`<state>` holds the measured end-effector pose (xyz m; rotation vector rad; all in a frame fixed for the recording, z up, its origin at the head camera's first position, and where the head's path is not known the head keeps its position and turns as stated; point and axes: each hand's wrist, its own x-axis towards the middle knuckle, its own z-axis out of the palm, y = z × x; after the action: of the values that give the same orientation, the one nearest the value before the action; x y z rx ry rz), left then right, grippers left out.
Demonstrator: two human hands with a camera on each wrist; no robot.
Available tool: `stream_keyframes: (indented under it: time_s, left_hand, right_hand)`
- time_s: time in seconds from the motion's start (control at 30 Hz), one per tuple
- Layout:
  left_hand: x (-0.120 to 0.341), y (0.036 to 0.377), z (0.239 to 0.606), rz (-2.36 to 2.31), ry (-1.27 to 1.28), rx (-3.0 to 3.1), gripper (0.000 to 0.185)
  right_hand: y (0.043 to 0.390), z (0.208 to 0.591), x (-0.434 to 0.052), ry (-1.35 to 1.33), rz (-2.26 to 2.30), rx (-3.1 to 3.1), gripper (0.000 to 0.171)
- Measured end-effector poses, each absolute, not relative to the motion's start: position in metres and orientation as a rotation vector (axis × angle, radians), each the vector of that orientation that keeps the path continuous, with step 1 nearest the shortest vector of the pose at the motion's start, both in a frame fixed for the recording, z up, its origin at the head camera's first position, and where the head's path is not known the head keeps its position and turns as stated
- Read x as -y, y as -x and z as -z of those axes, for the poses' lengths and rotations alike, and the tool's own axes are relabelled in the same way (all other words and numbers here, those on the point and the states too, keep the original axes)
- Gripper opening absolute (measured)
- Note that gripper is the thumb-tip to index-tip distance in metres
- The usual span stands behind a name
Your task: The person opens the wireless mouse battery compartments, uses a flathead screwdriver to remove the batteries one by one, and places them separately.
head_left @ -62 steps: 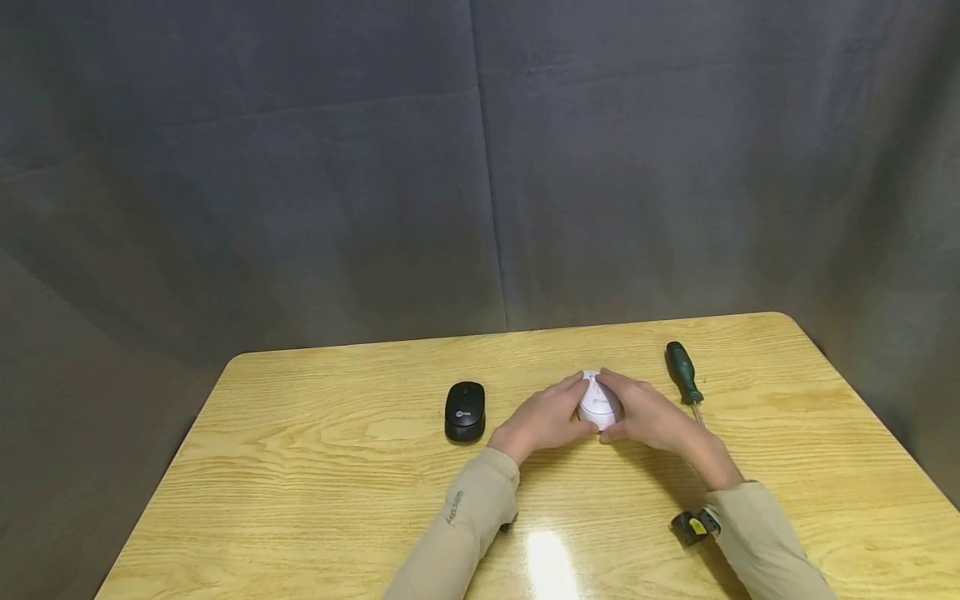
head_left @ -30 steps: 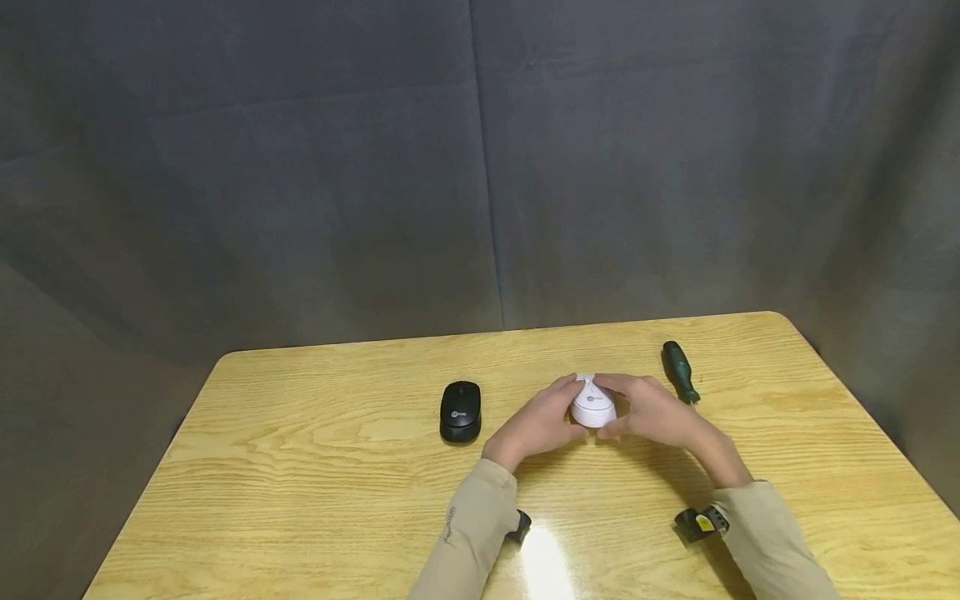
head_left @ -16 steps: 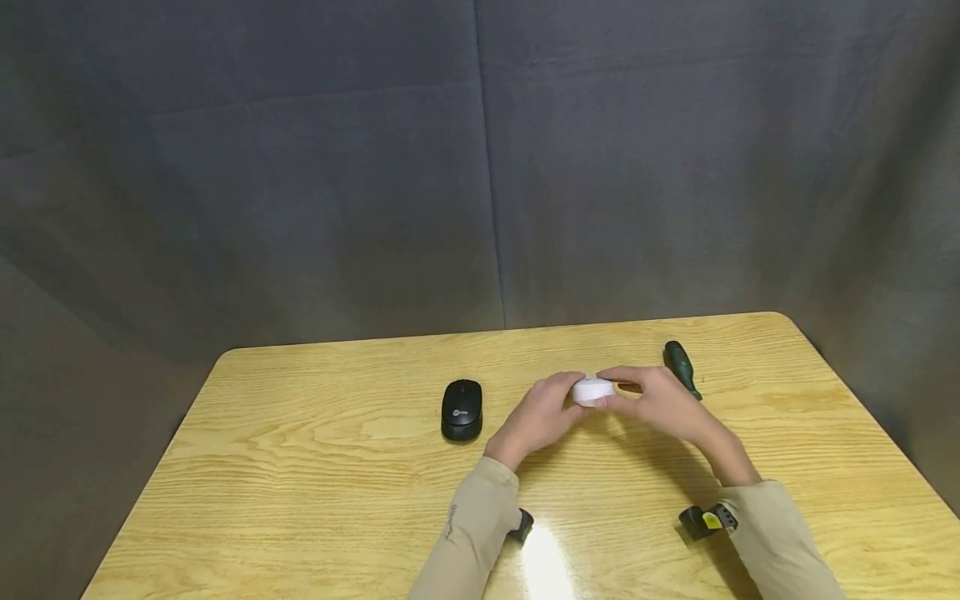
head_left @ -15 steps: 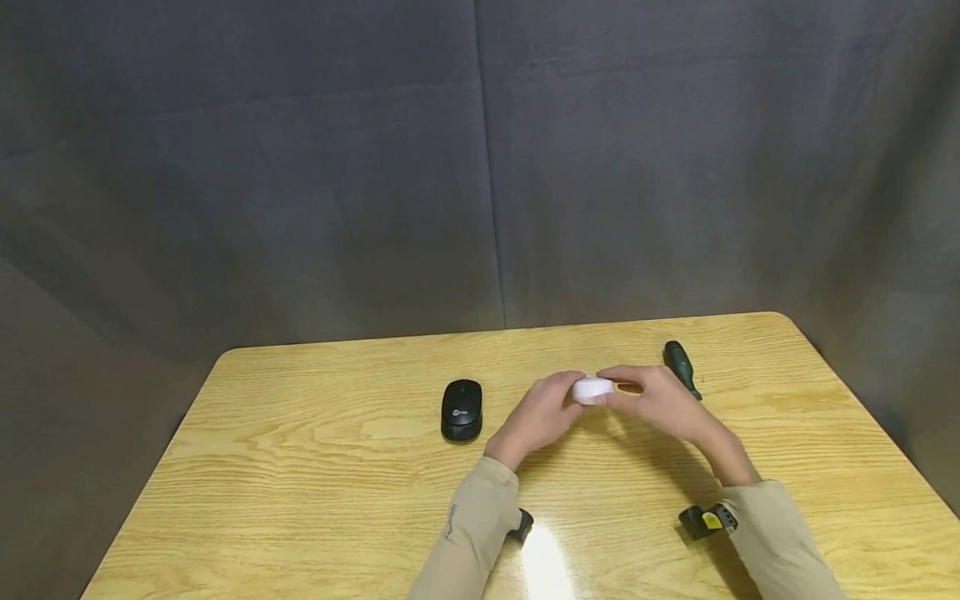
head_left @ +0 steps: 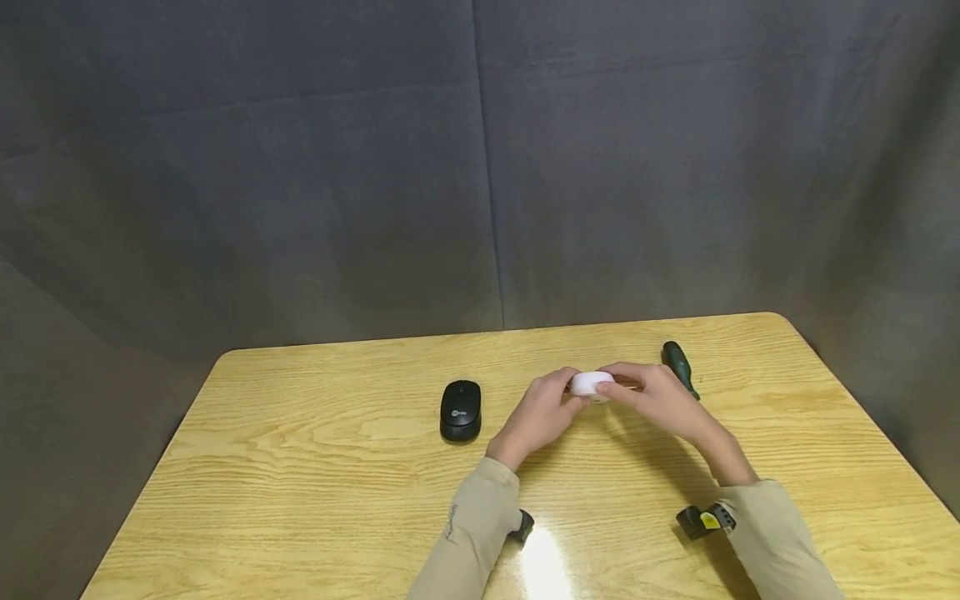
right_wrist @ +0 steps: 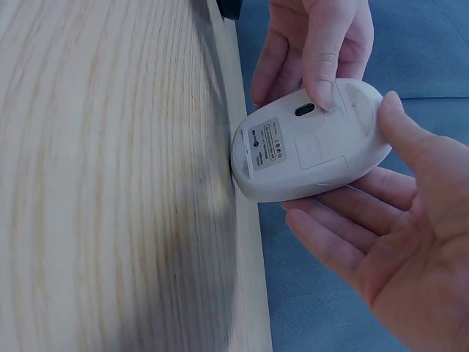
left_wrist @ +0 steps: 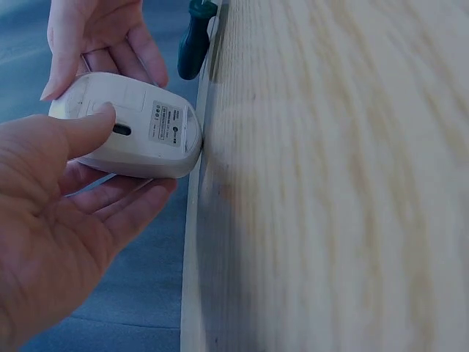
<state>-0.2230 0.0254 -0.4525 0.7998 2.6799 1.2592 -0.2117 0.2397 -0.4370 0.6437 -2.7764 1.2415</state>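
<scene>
A white computer mouse [head_left: 592, 383] is held between both hands, raised and tilted up, over the far part of the table. My left hand [head_left: 542, 412] grips its left side; in the left wrist view its thumb [left_wrist: 88, 130] presses the underside beside the dark sensor opening. My right hand [head_left: 660, 402] holds the other side, its thumb [right_wrist: 403, 130] at one end of the mouse and its fingers behind. The wrist views show the underside with a printed label [right_wrist: 267, 144] and a battery cover outline. The mouse's top is turned away from these views.
On the wooden table [head_left: 322, 483], a black computer mouse [head_left: 461, 410] lies left of the hands. A screwdriver with a dark green handle [head_left: 679, 369] lies at the right, its shaft hidden behind the right hand. A grey curtain [head_left: 360, 183] hangs behind the table's far edge.
The white mouse, earlier low with its logo side facing up, has been lifted and tipped. Both hands have risen slightly with it, and the logo is out of sight now.
</scene>
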Motion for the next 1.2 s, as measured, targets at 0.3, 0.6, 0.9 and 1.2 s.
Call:
stream_keyframes:
  time_s: [0.3,0.6,0.9,1.2]
  left_hand:
    - [-0.026,0.223,0.451,-1.510,-0.641,-2.609,0.030]
    - [-0.029,0.224,0.444,-1.785,-0.389,-2.478,0.031]
    - [-0.026,0.224,0.438,-1.911,-0.307,-2.366,0.033]
    - [-0.027,0.222,0.433,-2.002,-0.276,-2.272,0.033]
  right_hand:
    - [0.210,0.436,-0.235,-0.571,-1.374,2.730,0.040]
    - [0.212,0.434,-0.228,-0.468,-1.656,2.572,0.044]
    - [0.209,0.430,-0.225,-0.361,-1.782,2.535,0.048]
    - [0.207,0.426,-0.221,-0.368,-1.971,2.492,0.056]
